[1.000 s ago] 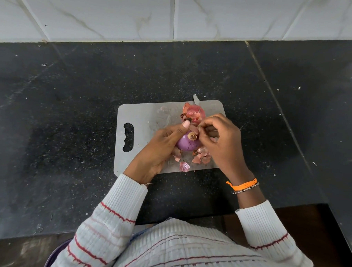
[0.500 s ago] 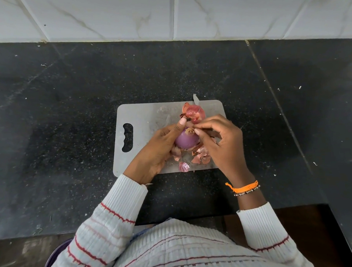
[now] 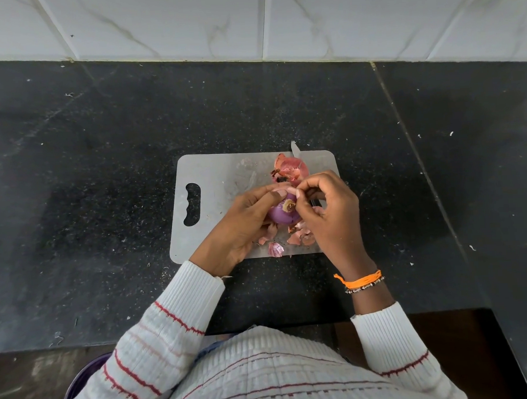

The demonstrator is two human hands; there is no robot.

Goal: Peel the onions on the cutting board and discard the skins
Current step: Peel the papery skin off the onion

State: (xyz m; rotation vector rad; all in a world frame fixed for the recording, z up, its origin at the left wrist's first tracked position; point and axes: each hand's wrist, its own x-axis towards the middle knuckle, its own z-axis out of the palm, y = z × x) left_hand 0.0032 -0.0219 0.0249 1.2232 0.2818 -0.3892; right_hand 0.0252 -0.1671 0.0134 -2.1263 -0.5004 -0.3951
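A purple onion (image 3: 280,214) with its root end up sits between both hands over the grey cutting board (image 3: 212,177). My left hand (image 3: 242,225) grips it from the left, thumb on top. My right hand (image 3: 330,217) holds it from the right, and its fingertips pinch at the skin near the root. A second onion (image 3: 291,170) with loose pink skin lies behind them on the board. Torn skin pieces (image 3: 275,249) lie on the board's near edge.
A knife (image 3: 295,149) lies on the board's far right, mostly hidden behind the hands. The board rests on a black stone counter (image 3: 102,177) below a white tiled wall. A purple bin rim (image 3: 82,379) shows at the lower left, under my sleeve.
The right hand's fingertips shifted up to the root end of the onion, and the onion turned slightly in the left hand. Both hands stayed over the board.
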